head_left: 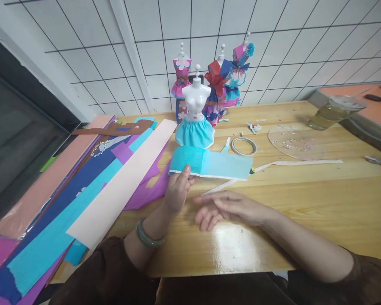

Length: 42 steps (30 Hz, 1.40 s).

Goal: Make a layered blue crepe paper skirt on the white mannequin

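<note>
Tabletop (305, 207), held turquoise paper (211, 164), long axis sideways

A clear, yellowish cup (334, 113) stands near a transparent round dish (275, 138) with small bits (290, 143) scattered on it; a red-and-blue-dressed mannequin (217, 78) stands before a white tiled wall (205, 19).

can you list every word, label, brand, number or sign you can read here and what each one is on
No readable text anywhere in view.
White dress form: tiny reddish marks at the waist, too small to tell if they are lettering.
Turquoise strip in the left hand: no print visible.
Tape roll and cup: no lettering can be made out.
</note>
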Available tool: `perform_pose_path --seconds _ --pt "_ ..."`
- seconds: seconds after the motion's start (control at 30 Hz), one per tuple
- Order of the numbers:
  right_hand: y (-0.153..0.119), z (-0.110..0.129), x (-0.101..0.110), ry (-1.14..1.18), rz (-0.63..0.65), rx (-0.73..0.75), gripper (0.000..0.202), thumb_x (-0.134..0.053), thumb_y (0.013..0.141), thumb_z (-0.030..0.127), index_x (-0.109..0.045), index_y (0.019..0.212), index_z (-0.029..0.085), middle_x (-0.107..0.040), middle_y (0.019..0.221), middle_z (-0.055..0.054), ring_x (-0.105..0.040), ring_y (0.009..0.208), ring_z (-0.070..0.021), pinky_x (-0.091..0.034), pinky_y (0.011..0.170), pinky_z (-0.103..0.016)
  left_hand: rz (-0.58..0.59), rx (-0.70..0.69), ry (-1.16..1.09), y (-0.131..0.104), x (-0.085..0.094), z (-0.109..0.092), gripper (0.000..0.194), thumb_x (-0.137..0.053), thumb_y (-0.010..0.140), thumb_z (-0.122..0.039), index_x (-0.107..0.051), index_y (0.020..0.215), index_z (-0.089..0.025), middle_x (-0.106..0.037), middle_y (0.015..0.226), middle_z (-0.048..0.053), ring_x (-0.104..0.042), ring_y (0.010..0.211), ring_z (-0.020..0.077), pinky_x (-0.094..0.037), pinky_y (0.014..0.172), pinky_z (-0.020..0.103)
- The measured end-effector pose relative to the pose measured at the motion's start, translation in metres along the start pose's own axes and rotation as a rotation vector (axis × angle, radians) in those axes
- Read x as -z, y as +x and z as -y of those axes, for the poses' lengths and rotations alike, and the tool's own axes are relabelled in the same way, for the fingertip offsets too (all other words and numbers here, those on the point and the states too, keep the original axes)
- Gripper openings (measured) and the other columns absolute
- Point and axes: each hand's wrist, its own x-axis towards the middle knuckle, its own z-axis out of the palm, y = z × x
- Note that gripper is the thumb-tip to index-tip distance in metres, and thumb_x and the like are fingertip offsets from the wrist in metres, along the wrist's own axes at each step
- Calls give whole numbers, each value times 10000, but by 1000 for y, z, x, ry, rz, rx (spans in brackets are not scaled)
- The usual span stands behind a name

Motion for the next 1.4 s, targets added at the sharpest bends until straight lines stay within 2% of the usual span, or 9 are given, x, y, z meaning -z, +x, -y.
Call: perform_pose_path --seconds 0.07,0.13,0.27,0.37,0.57,0.83,0.97,1.1,1.4 --pt "-6 3 -2 -46 99 -66 484 -567 834 453 -573 1209 146 -692 1009 -148 -678 875 -206 -509 788 -367 -42 -21 -18 3 1 -1 214 -590 803 -390 -641 912 -213 -658 943 41 -608 874 173 -497 809 316" --pt "-11 7 0 -59 29 29 430 -591 816 454 -631 1119 152 -713 923 -121 -690 766 -190 -529 696 -328 -76 8 -32 4 2 0 177 -620 775 -362 -633 834 -195 -651 840 30 -610 797 162 -507 773 316" --pt "-14 16 14 -205 -586 471 200 -635 802 369 -688 818 177 -656 621 -11 -547 460 -84 -445 462 -200 -141 61 -93 6 3 5 144 -656 705 -320 -622 739 -185 -645 777 31 -603 742 162 -511 742 317" --pt "-14 22 23 -464 -950 560 140 -674 770 333 -688 777 194 -642 657 -1 -561 581 -98 -461 551 -205 -172 76 -109 5 3 6 99 -644 694 -285 -638 719 -190 -655 795 39 -603 774 174 -504 749 308" --pt "-7 19 16 -421 -716 187 282 -675 729 440 -676 863 193 -674 782 -23 -595 620 -134 -463 522 -236 -108 143 -116 2 -1 1 138 -656 696 -315 -654 755 -191 -676 825 45 -620 840 216 -509 765 345" --pt "9 -7 22 -464 -685 226 326 -691 723 409 -591 929 177 -580 652 28 -529 540 -95 -408 486 -214 17 116 130 0 4 12 275 -750 645 -270 -628 853 -138 -677 849 46 -631 786 187 -492 779 335" --pt "6 -6 33 -796 -755 283 323 -575 823 407 -575 1031 160 -636 709 -18 -592 622 -147 -474 569 -276 -44 98 211 3 9 18 326 -779 598 -240 -643 878 -146 -683 886 47 -633 806 189 -484 811 344" --pt "-5 7 61 -1477 -1029 404 252 -489 872 282 -643 1012 140 -679 1017 -125 -604 960 -259 -458 853 -410 -127 84 192 7 12 20 421 -795 566 -215 -635 954 -179 -682 912 27 -633 838 185 -485 834 346" --pt "-18 13 82 -1872 -1027 13 389 -387 842 121 -605 1164 144 -682 1034 -146 -624 926 -308 -474 735 -394 -132 69 152 8 15 19 431 -782 594 -236 -614 988 -184 -656 926 26 -614 842 173 -490 826 346"
